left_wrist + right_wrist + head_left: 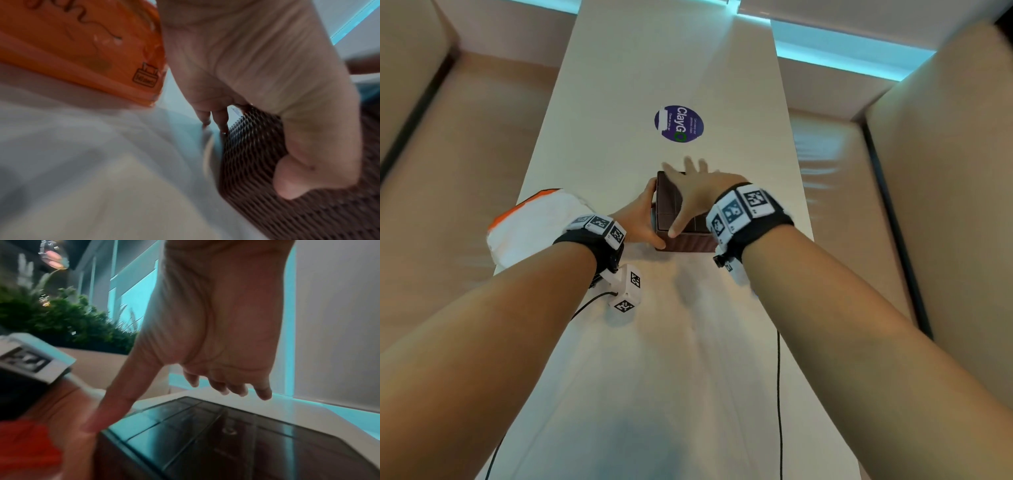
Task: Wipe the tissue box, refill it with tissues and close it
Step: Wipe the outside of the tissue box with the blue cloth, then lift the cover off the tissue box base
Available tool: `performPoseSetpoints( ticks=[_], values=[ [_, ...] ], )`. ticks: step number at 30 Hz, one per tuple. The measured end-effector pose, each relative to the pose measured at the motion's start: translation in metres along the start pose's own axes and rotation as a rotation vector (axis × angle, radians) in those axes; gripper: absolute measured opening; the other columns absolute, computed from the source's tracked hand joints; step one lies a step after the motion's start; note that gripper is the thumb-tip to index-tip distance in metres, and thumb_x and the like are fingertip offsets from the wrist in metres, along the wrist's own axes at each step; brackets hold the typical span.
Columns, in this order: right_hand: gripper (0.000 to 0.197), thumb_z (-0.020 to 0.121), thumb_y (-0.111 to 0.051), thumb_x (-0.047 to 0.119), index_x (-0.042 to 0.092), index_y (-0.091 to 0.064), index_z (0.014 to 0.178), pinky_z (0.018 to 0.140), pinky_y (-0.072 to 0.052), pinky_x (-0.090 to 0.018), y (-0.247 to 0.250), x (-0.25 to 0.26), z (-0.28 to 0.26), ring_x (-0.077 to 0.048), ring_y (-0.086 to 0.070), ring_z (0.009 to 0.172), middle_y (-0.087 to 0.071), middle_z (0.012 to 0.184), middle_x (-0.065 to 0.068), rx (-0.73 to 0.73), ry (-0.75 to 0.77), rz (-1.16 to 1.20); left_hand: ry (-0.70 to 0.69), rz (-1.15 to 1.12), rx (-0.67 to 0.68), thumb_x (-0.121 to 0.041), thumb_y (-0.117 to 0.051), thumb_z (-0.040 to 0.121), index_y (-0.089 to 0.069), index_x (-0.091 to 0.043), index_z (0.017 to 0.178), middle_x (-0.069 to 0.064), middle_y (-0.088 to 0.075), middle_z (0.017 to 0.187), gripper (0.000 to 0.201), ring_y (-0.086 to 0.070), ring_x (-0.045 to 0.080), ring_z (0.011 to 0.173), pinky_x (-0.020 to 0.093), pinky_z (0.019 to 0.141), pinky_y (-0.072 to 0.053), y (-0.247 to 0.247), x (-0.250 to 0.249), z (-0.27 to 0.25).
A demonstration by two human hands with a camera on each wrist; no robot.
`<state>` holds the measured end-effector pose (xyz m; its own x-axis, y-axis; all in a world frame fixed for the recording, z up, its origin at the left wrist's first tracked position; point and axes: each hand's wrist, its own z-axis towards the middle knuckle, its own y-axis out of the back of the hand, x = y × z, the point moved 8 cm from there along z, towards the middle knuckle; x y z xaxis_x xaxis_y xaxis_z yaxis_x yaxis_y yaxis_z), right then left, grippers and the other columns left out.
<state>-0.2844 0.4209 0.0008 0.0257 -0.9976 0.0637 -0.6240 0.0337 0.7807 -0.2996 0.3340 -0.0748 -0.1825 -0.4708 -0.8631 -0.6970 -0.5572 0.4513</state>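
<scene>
A round purple sticker (679,123) on the white table (654,342) reads "ClayGO"; its smaller print is illegible.

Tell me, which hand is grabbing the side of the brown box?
The left hand grips the side of the brown tissue box. The right hand is spread open over the top.

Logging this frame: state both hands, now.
Left hand: gripping the tissue box by its side.
Right hand: open, spread over the box top.
</scene>
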Motion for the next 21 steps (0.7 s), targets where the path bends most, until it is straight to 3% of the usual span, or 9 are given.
performPoseSetpoints(
  ticks=[5,9,11,13,18,21],
  values=[
    [0.133,0.057,-0.085,0.046,0.026,0.006,0.151,0.116,-0.016,-0.058,-0.011,0.021,0.017,-0.038,-0.005,0.146,-0.009,0.156,-0.019,-0.062,0.031,-0.165,0.033,0.063,-0.015,-0.028,-0.087,0.045,0.009,-0.016,0.150,0.007,-0.030,0.152,0.142,-0.039,0.023,0.135,0.043,0.108,-0.041,0.002,0.008,0.002],
    [0.123,0.056,-0.085,0.042,0.030,-0.006,0.150,0.104,-0.039,-0.056,-0.006,0.022,0.015,-0.035,-0.022,0.138,-0.025,0.145,-0.016,-0.045,0.037,-0.170,0.061,0.067,0.004,-0.022,-0.083,0.046,0.005,-0.012,0.149,0.011,-0.038,0.144,0.136,-0.047,0.025,0.125,0.033,0.096,-0.044,0.000,0.009,0.003],
    [0.115,0.056,-0.084,0.041,0.030,-0.014,0.148,0.099,-0.044,-0.054,-0.002,0.023,0.011,-0.034,-0.028,0.133,-0.030,0.139,-0.016,-0.048,0.054,-0.154,0.060,0.065,0.000,-0.022,-0.082,0.046,0.004,-0.011,0.148,0.012,-0.039,0.143,0.134,-0.047,0.026,0.125,0.033,0.095,-0.044,0.000,0.007,0.002],
    [0.110,0.059,-0.082,0.039,0.030,-0.016,0.147,0.098,-0.045,-0.052,0.006,0.026,0.007,-0.034,-0.028,0.132,-0.030,0.139,-0.016,-0.068,0.086,-0.105,0.061,0.064,0.000,-0.016,-0.084,0.048,0.004,-0.009,0.149,0.011,-0.037,0.144,0.134,-0.043,0.024,0.128,0.031,0.097,-0.041,0.000,0.007,0.002],
    [0.110,0.056,-0.083,0.041,0.035,-0.018,0.144,0.098,-0.044,-0.056,0.025,0.025,-0.005,-0.032,-0.026,0.133,-0.027,0.138,-0.013,-0.157,0.132,0.083,0.124,0.121,-0.008,0.001,-0.084,0.061,-0.021,-0.001,0.146,0.016,-0.045,0.140,0.106,-0.043,0.030,0.129,0.022,0.091,-0.033,0.000,0.008,0.005],
    [0.102,0.062,-0.082,0.034,0.035,-0.021,0.144,0.104,-0.042,-0.046,0.038,0.019,-0.027,-0.034,-0.028,0.131,-0.020,0.142,-0.014,-0.249,0.209,0.336,0.177,0.193,0.004,-0.002,-0.083,0.065,-0.017,-0.002,0.148,0.015,-0.041,0.144,0.106,-0.038,0.030,0.134,0.020,0.092,-0.029,0.002,0.007,0.001]
  ],
)
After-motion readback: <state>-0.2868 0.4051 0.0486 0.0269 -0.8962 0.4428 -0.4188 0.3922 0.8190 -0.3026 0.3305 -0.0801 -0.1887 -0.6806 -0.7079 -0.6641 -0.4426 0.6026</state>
